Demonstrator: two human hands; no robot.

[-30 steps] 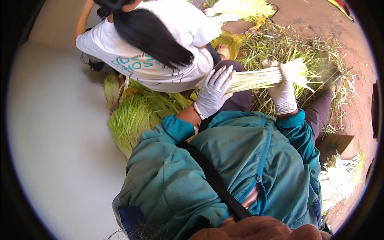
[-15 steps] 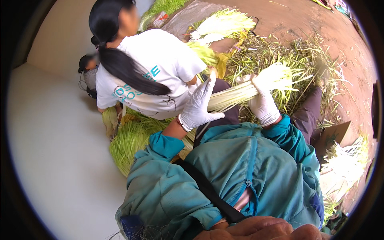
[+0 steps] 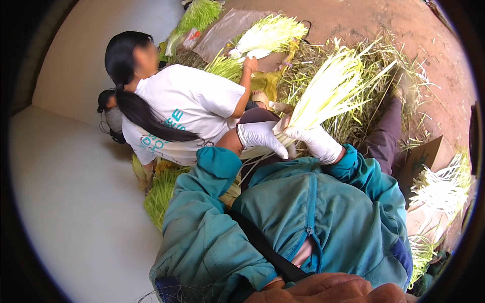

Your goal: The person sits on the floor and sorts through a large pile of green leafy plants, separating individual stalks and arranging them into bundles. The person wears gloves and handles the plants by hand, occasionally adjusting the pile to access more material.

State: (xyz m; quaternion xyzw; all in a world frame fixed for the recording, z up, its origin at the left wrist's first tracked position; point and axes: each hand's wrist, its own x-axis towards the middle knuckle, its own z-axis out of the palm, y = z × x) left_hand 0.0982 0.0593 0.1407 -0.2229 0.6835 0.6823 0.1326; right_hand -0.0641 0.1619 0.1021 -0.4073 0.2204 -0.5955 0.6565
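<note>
A bunch of long, pale yellow-green blanched chives (image 3: 331,86) slants up and away in front of me, its leaves fanning out at the far end. My right hand (image 3: 317,144), in a white glove, is closed around its paler lower stalks. My left hand (image 3: 260,139), gloved too, curls against the stalks just left of the right one, thumb stretched out; its fingertips are partly hidden. Below the left hand, a few thin stalks trail toward my lap.
On my left a person in a white shirt (image 3: 197,96) sits close, reaching toward another bunch (image 3: 268,38). Loose trimmings (image 3: 313,68) cover the ground ahead. A cardboard box (image 3: 422,156) and pale stalks (image 3: 444,187) stand at right. More greens (image 3: 164,194) lie by the white wall (image 3: 76,202).
The bunch has swung from lying sideways to pointing up and away. My right hand has come down and left, closer to the left. The person beside me has leaned and stretched an arm forward.
</note>
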